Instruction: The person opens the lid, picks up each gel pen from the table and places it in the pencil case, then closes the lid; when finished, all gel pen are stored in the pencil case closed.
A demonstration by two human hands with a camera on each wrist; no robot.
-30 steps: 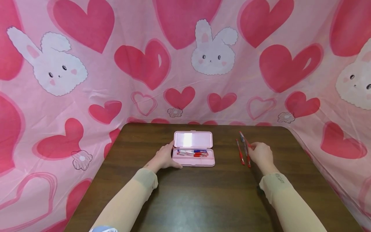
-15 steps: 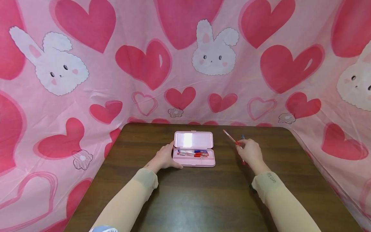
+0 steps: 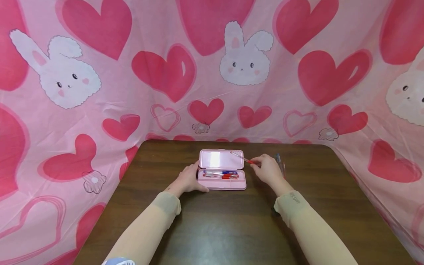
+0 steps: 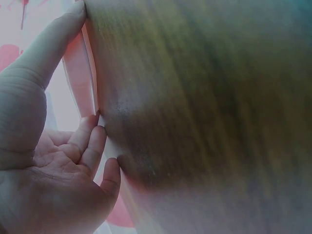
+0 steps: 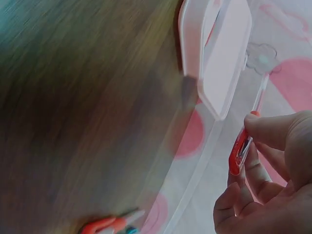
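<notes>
An open pink pencil case [image 3: 237,186] lies on the table, its lid folded back and a blue pen [image 3: 228,172] and red pens [image 3: 228,177] inside. My left hand [image 3: 187,179] holds the case's left end, thumb at the front corner and fingers at the side, as the left wrist view also shows. Between thumb and fingers, my right hand [image 3: 269,171] pinches a red pen [image 5: 239,151] near its red end. Its clear barrel points up and left, over the lid's right part in the head view. Further pens [image 3: 279,160] lie to the right, partly hidden behind the right hand.
The brown wooden table [image 3: 212,228] extends in front of the case and to both sides. Behind it hangs a pink cloth [image 3: 212,84] printed with hearts and rabbits. In the right wrist view, loose red pens [image 5: 105,224] show at the lower edge.
My right hand has picked the red pen up from the loose pens and carried it left to the case's right side. The left hand and the case stay put.
</notes>
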